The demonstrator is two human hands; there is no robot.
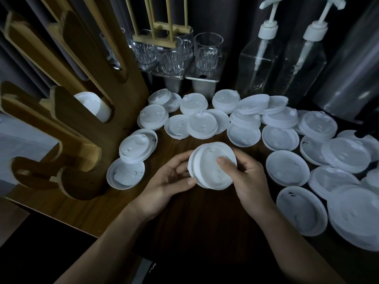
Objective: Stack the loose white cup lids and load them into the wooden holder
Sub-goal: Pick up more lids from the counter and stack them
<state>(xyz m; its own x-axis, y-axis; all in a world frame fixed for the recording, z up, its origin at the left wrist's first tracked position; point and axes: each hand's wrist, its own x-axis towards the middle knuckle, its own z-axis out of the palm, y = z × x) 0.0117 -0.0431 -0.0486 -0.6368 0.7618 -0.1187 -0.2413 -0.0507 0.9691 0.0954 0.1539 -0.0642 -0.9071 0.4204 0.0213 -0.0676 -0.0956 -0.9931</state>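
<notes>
Both hands held a small stack of lids (209, 167) just right of the wooden holder (82, 111).

The left hand (170, 177) cupped the stack's edge while the right hand (248, 173) pinched it, thumb on the top face, probably to square the rims so they nested before loading. Loose lids (287, 171) lay scattered on the table (205, 222) right of the holder, within easy reach. Some white lids (92, 105) already sat in one holder slot. No brand or writing was readable, not even on the pump bottles (258, 64) behind.

The wooden holder (86, 119) hides most of the lids (93, 106) loaded inside, and its upper part runs off the top edge.
</notes>
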